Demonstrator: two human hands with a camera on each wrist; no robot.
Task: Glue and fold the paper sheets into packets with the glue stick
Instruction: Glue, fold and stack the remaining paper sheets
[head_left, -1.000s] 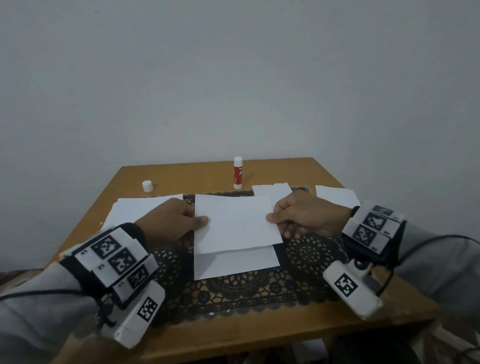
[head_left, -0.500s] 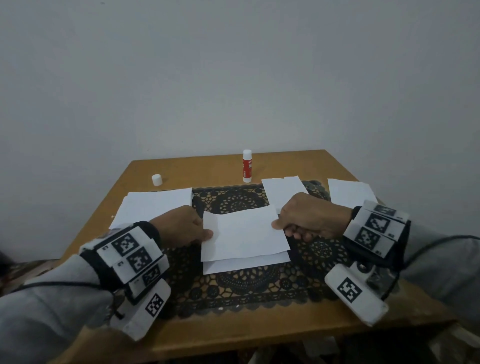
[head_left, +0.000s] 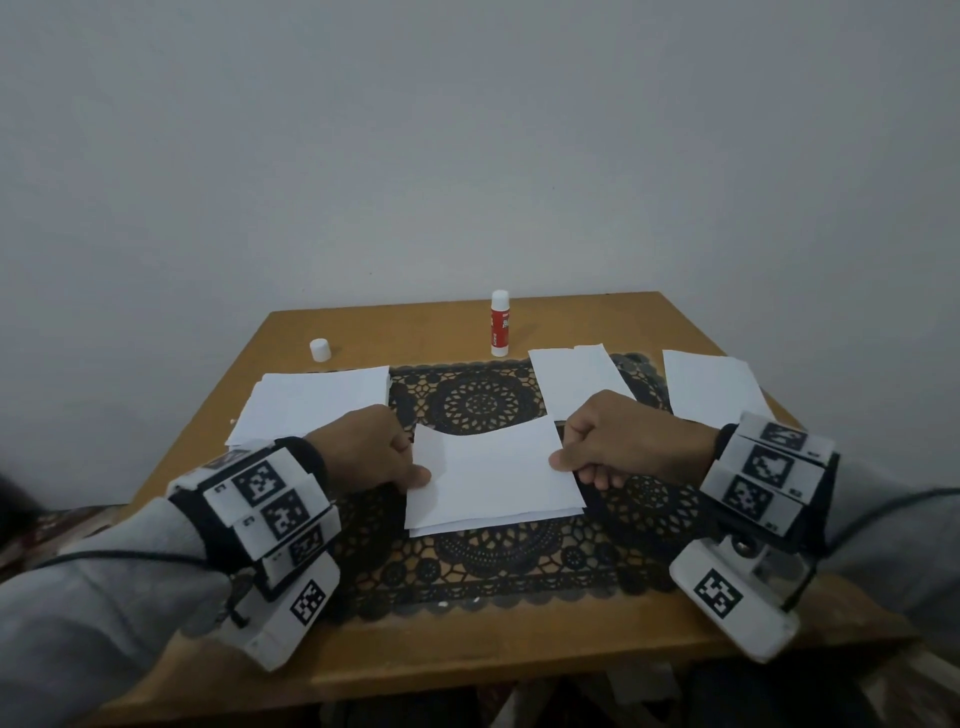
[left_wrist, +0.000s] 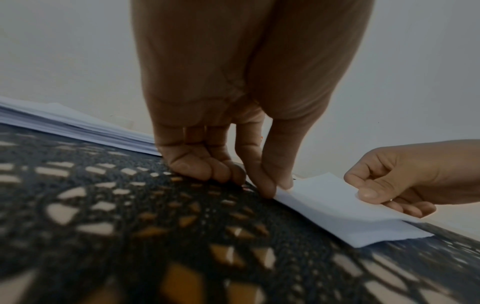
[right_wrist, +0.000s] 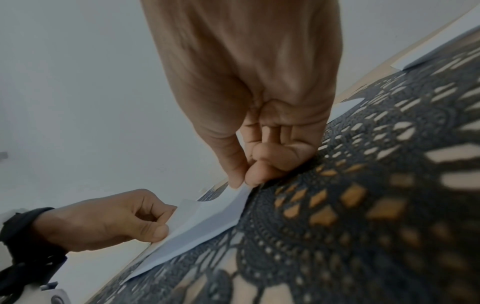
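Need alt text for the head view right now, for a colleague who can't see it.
Both hands, left hand and right hand, pinch opposite side edges of a folded paper sheet on a black lace mat. Behind stand a glue stick, its cap and a paper stack.

A smooth matt white paper sheet (head_left: 493, 473) is lying on black openwork lace cloth (head_left: 483, 571) covering a matt brown wooden table (head_left: 467, 654).

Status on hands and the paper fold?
Left hand and right hand each pinch a side edge of the folded sheet on the lace mat. Glue stick upright, uncapped, untouched. Nothing in the way.
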